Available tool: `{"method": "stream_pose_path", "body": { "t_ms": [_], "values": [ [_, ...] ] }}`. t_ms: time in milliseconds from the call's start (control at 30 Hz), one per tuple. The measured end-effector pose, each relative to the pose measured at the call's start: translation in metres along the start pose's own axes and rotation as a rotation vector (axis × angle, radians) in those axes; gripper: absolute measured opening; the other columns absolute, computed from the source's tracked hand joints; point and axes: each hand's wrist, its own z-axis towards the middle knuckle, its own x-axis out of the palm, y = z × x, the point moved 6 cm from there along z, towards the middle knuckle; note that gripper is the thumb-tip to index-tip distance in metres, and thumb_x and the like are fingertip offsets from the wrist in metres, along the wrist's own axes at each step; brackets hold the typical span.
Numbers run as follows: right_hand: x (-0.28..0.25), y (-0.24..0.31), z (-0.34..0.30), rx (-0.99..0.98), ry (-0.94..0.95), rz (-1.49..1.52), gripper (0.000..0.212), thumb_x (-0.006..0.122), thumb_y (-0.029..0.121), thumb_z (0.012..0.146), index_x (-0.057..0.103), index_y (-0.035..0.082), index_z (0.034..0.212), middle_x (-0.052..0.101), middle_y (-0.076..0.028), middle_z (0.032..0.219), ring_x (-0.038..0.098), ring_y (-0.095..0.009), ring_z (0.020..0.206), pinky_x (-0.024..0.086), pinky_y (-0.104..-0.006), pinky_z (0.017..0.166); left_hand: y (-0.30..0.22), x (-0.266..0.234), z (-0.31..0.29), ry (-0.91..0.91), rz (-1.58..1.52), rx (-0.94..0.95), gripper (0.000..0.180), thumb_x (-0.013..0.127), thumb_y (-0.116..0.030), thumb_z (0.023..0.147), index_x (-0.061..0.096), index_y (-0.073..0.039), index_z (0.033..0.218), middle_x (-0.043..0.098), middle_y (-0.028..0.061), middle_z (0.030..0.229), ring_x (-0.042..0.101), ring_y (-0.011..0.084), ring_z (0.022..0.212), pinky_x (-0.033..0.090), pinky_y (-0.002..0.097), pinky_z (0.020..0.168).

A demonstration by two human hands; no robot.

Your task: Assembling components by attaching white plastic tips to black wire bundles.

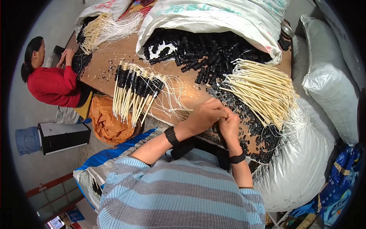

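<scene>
My left hand (207, 115) is closed, and a short length of a thin cream rod (185, 110) shows at its wrist side. Against it, my right hand (229, 123) is pinched shut, fingertips meeting those of the left; what lies between them is hidden. Under and around the hands are many small black plastic pieces (244, 108). To the right lies a thick bundle of cream rods (263, 91) with white strings at one end. Left of my hands, a row of cream rods with black sleeves (133, 86) lies on the brown table (108, 78), their white strings spread toward me.
A big white woven sack (213, 19) spills black tubular parts (194, 49) at the far side. Full white sacks (328, 80) crowd the right. An orange bag (108, 120) stands below the table's left edge. A person in red (53, 84) works at the far left.
</scene>
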Motion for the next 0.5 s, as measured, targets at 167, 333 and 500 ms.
{"method": "stream_pose_path", "body": {
  "t_ms": [167, 333, 500],
  "values": [
    [-0.004, 0.031, -0.008, -0.249, -0.146, -0.426, 0.015, 0.061, 0.006, 0.082, 0.066, 0.009, 0.095, 0.063, -0.014, 0.069, 0.064, -0.031, 0.059, 0.048, -0.0380, 0.053, 0.021, -0.005, -0.010, -0.082, -0.174, -0.367, 0.035, 0.059, 0.011, 0.069, 0.069, -0.007, 0.096, 0.060, 0.0006, 0.078, 0.054, 0.0122, 0.067, 0.045, 0.0248, 0.063],
    [-0.001, 0.037, -0.016, -0.481, -0.222, -0.522, 0.012, 0.067, 0.009, 0.081, 0.065, 0.011, 0.093, 0.062, -0.009, 0.069, 0.058, -0.026, 0.047, 0.045, -0.0360, 0.045, 0.037, -0.006, -0.018, -0.111, -0.437, -0.693, 0.020, 0.058, 0.009, 0.072, 0.069, 0.001, 0.086, 0.054, -0.0058, 0.077, 0.045, 0.0008, 0.067, 0.038, 0.0182, 0.060],
    [-0.007, 0.045, -0.016, -0.450, -0.204, -0.360, 0.017, 0.068, 0.007, 0.082, 0.067, 0.008, 0.099, 0.064, -0.012, 0.074, 0.062, -0.028, 0.055, 0.048, -0.0341, 0.051, 0.035, -0.015, -0.014, -0.164, -0.242, -0.516, 0.016, 0.061, 0.004, 0.069, 0.070, -0.002, 0.081, 0.060, 0.0042, 0.073, 0.055, 0.0099, 0.064, 0.044, 0.0228, 0.057]
  ]
}}
